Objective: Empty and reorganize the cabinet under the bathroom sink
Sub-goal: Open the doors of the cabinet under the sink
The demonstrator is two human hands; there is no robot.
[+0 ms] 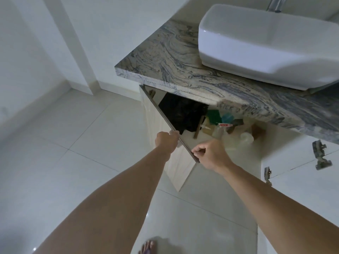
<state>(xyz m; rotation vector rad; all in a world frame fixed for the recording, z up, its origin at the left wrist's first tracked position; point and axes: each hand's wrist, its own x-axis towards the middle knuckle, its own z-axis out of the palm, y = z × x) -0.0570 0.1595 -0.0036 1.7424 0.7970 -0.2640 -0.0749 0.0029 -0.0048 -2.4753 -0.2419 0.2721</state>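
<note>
- Opening step: left hand (pixel 166 140) and right hand (pixel 209 153), fingers curled, pinch the top edge of the left cabinet door (pixel 180 167), standing ajar.
- The cabinet (pixel 211 125) under the sink (pixel 266 43) looks unemptied: black bag (pixel 181 114) left, bottles (pixel 245 136) right.
- Next, probably: swing the door wide, then reach in.

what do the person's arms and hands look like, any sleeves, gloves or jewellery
Both arms are bare all the way up the frame: no sleeves show. The left hand and the right hand wear no gloves, and no watch, bracelet or ring is visible on the wrists or the fingers that show. No markings or tattoos can be seen on either forearm, though the light is dim.
</note>
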